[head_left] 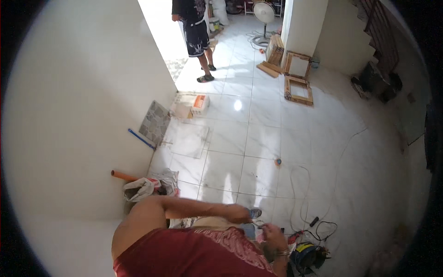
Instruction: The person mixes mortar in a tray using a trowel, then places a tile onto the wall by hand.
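Note:
My left arm reaches across in front of my dark red shirt, and my left hand [238, 213] is curled with its fingers turned down, mostly hidden. Close by on its right, my right hand [274, 236] is bent inward with its fingers drawn together around something small and dark that I cannot make out. The two hands are a short way apart. A small grey-blue item [255, 213] shows just past my left hand; its kind is unclear. Beside my right wrist, a yellow-and-black device [305, 251], which looks like a power tool, is on the floor.
A black cord [328, 231] coils by my right side. At the left wall are crumpled sacks [143, 189], an orange pipe [123, 175], a blue bar [141, 139] and a stone-patterned tile [155, 123]. Farther off are wooden frames [298, 90], a fan [264, 13] and a standing person [196, 37].

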Action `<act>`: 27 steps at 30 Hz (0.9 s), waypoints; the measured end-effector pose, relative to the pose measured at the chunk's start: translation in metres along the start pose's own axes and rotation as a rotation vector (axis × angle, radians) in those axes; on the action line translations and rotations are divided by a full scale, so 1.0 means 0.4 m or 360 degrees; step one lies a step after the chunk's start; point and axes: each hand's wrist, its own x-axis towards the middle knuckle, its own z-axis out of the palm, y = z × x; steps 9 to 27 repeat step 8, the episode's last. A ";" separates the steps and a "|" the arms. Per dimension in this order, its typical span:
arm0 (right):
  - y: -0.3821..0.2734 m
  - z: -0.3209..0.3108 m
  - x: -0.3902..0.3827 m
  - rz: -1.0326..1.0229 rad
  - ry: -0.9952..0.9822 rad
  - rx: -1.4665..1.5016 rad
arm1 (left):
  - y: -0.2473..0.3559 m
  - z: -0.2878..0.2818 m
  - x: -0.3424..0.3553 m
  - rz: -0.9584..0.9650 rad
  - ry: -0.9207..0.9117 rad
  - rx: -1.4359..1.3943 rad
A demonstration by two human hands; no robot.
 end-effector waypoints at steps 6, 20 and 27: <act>0.112 -0.238 -0.045 0.0817 0.0302 0.1168 | 0.129 -0.353 0.268 0.0348 -0.0251 0.0308; 0.083 -0.338 -0.065 0.0726 0.0571 0.0611 | 0.093 -0.373 0.407 -0.0032 -0.0558 0.0548; 0.083 -0.338 -0.065 0.0726 0.0571 0.0611 | 0.093 -0.373 0.407 -0.0032 -0.0558 0.0548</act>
